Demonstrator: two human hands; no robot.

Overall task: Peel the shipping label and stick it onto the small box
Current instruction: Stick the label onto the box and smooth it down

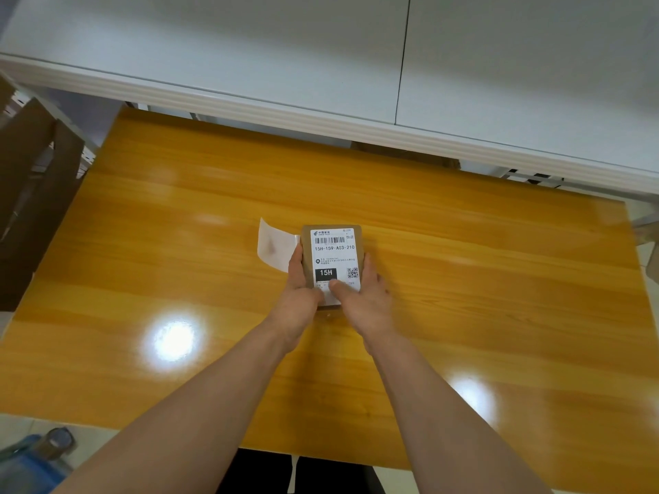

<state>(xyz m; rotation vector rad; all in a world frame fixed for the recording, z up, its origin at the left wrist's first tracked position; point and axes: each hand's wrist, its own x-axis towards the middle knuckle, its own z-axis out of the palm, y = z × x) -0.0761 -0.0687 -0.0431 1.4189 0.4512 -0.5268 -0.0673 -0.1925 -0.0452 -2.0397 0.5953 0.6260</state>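
Observation:
A small brown cardboard box (359, 237) lies on the orange wooden table (214, 279), near its middle. A white shipping label (334, 253) with a barcode, a QR code and "15H" covers the box's top face. My left hand (299, 279) grips the box's left side, thumb along the edge. My right hand (363, 294) holds the right side, its thumb pressing on the label's lower edge. A blank white backing sheet (274, 249) lies on the table just left of the box, partly behind my left hand.
A white shelf edge (321, 126) overhangs the table's far side. Brown cardboard (32, 194) stands at the left. A tape dispenser (53, 440) and blue item sit on the floor at lower left.

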